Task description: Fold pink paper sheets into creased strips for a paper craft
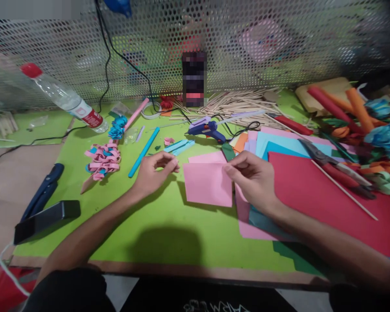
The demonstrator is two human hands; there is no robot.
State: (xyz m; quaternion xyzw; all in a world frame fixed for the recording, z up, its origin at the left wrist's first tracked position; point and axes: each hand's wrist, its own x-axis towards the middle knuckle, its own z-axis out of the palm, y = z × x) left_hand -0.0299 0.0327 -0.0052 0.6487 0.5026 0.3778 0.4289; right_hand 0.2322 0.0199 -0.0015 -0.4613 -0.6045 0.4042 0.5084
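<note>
My right hand (255,180) pinches a square sheet of pink paper (208,186) by its upper right corner, thumb in front. The sheet is tilted up over the green table mat (162,208), and a second pink piece (206,158) shows behind its top edge. My left hand (157,172) is just left of the sheet, its fingers curled and thumb against the index finger. A small gap separates it from the paper, and I see nothing in it. Beyond the hands are light blue paper strips (180,147), a blue paper tube (144,151) and a blue glue gun (208,129).
Coloured paper sheets (299,186) are stacked at right, with pliers (338,173) on top. Wooden sticks (237,104) lie at the back by a perforated metal screen (162,47). At left are a water bottle (66,99), pink-blue paper flowers (104,158), a stapler (43,190) and a black box (47,221).
</note>
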